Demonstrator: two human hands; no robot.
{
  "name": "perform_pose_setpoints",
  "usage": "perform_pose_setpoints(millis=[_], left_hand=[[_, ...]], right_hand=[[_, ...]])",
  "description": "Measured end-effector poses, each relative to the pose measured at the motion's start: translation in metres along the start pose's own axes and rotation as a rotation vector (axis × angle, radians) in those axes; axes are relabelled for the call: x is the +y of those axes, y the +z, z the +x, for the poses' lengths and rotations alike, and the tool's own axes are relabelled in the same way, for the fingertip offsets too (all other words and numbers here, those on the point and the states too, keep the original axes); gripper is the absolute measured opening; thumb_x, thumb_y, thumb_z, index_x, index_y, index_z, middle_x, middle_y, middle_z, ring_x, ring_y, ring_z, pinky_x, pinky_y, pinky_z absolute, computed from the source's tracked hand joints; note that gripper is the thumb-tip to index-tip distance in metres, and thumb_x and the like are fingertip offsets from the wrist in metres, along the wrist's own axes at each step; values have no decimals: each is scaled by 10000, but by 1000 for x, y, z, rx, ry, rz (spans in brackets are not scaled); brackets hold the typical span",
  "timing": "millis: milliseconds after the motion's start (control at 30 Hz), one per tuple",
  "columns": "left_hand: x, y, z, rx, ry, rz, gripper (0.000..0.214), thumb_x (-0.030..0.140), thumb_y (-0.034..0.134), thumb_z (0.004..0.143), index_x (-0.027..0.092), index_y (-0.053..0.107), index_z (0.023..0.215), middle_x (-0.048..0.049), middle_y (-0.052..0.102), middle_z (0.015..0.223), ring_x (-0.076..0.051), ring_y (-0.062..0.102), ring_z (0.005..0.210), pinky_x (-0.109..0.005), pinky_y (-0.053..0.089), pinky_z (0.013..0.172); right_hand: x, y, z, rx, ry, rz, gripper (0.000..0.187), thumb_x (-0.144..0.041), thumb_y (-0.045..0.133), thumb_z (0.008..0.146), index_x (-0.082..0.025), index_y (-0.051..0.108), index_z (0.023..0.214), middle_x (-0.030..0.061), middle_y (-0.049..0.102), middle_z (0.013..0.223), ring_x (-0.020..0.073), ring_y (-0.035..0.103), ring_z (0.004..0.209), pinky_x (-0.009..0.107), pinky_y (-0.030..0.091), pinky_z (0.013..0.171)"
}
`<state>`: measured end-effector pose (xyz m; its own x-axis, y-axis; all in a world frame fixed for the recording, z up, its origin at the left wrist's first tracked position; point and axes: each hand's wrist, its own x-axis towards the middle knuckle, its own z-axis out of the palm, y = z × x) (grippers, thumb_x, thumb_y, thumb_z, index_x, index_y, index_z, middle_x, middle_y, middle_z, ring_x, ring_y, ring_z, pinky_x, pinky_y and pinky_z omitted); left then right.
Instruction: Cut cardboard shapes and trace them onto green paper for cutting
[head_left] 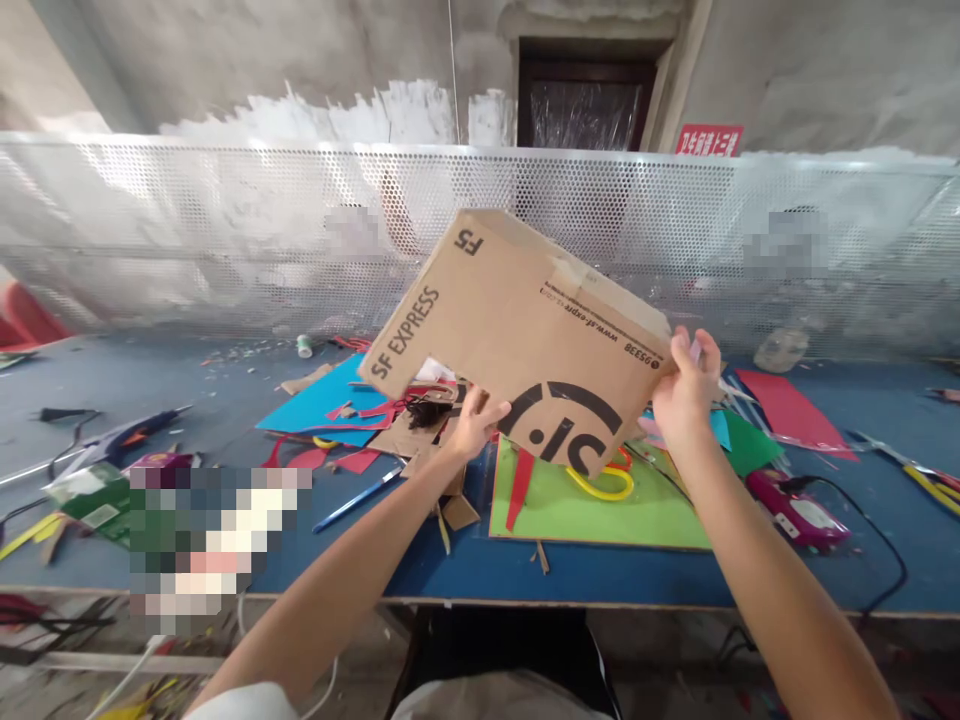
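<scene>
Both of my hands hold up a large brown cardboard sheet (517, 320) printed "SF EXPRESS", tilted above the blue table (465, 570). My left hand (474, 420) grips its lower edge, where a notch is cut out. My right hand (684, 395) pinches the right corner. Below the sheet lie a green paper sheet (600, 510) and yellow-handled scissors (604, 485), partly hidden by the cardboard.
Coloured paper sheets in blue (322, 400) and red (791, 410), cardboard scraps (457, 510), a blue pen (356, 500), a glue gun (124, 435) at the left and a pink tool with a black cord (795, 510) at the right lie on the table. A perforated metal screen (225, 230) stands behind.
</scene>
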<state>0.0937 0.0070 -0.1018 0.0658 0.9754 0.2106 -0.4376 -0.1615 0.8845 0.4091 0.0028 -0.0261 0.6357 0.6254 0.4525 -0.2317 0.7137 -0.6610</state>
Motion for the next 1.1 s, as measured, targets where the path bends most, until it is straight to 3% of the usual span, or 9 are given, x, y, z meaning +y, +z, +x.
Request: perform_pose_setpoints(millis=[67,133,267,367,533,700,833,967,1100], left_hand=[[-5,-6,0,-127,-142,97,586,285,992,518,204,415,578,105,385,506,-46,404,432,-197,349,458],[-8,-8,-2,-228,-241,141,519,315,994,520,192,491,536,67,470,464,-92,502,442,-233,419,480],[-1,-1,-7,-280,-306,42,419,359,990,543,153,754,821,-88,787,786,-291,773,880,-381,614,820],[8,1,-4,-243,-366,-4,446,344,985,560,135,787,901,-146,817,936,-350,772,1034,-443,622,920],[23,-13,13,-99,-320,-63,269,210,939,642,147,791,858,-139,818,917,-339,786,1021,-412,659,879],[43,-25,31,74,-162,-191,172,214,821,783,117,778,918,-143,823,964,-320,787,1033,-395,669,891],[51,-30,39,185,-102,-250,173,159,767,803,93,772,963,-150,822,994,-314,781,1059,-384,662,916],[45,-34,43,175,-118,-249,191,157,769,799,87,778,977,-156,821,1001,-308,777,1071,-388,646,957],[36,-41,47,185,-143,-218,217,148,799,765,86,779,972,-162,819,989,-318,779,1062,-417,643,965]], right_hand=[[6,10,15,-1,-47,-3,554,-296,846,721,-304,488,1143,46,654,1376,217,650,1297,529,441,1187],[14,24,26,-52,-85,-25,505,-251,821,707,-298,478,1075,35,698,1295,221,649,1300,551,425,1191],[30,51,38,-202,-159,-3,473,-207,770,713,-289,462,1063,50,689,1346,223,601,1373,561,351,1235],[36,69,45,-260,-236,-38,436,-219,751,741,-292,465,1063,54,652,1399,242,554,1429,571,331,1244],[41,87,45,-230,-262,-281,346,-325,631,865,-264,506,1182,106,601,1438,239,559,1419,520,430,1184],[43,64,18,-209,-167,-438,356,-466,418,980,-255,564,1227,101,657,1364,226,684,1178,399,598,918],[43,33,-8,-671,-40,-724,339,-397,443,985,-211,699,1105,97,739,1188,224,713,930,336,586,765],[46,32,-32,-1314,-79,-1066,325,-125,463,956,-209,772,1019,75,775,1124,225,710,1008,355,526,938],[53,52,-52,-1496,-207,-1148,386,9,455,915,-188,776,998,101,760,1216,228,698,1116,346,494,999]])
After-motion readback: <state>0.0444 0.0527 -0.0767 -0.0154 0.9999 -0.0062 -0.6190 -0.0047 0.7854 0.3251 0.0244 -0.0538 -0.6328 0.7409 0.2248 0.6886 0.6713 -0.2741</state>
